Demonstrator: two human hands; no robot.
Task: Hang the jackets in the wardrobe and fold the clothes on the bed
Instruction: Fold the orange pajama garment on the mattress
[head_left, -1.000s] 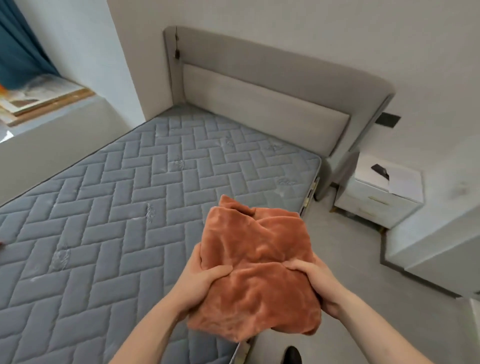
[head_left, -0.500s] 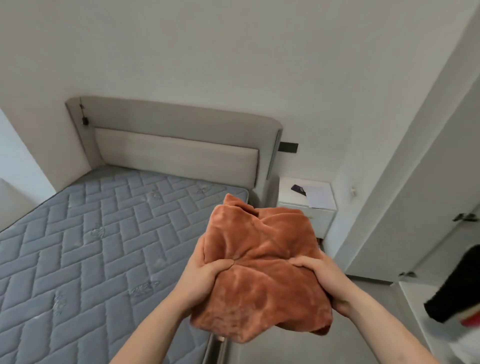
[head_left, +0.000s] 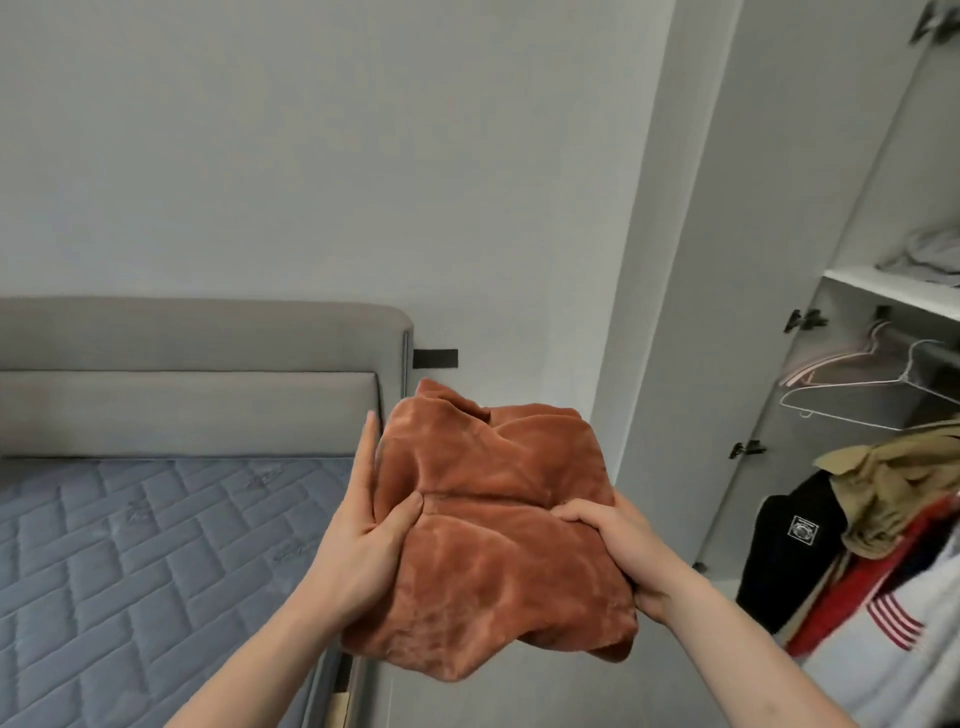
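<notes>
Both-hand grip on folded orange garment (head_left: 493, 530), wardrobe (head_left: 883, 291) right

From my remote seat I see only two parts of the person: the bare left hand (head_left: 363, 540) and the bare right hand (head_left: 618, 545), each carried on a bare forearm that runs out of the lower edge of the view. No sleeve, cuff or glove shows on either arm as far as the picture reaches. I see no ring, watch, band or mark on either hand or wrist. The fingernails that show are short and plain. The rest of the body is out of view.
</notes>
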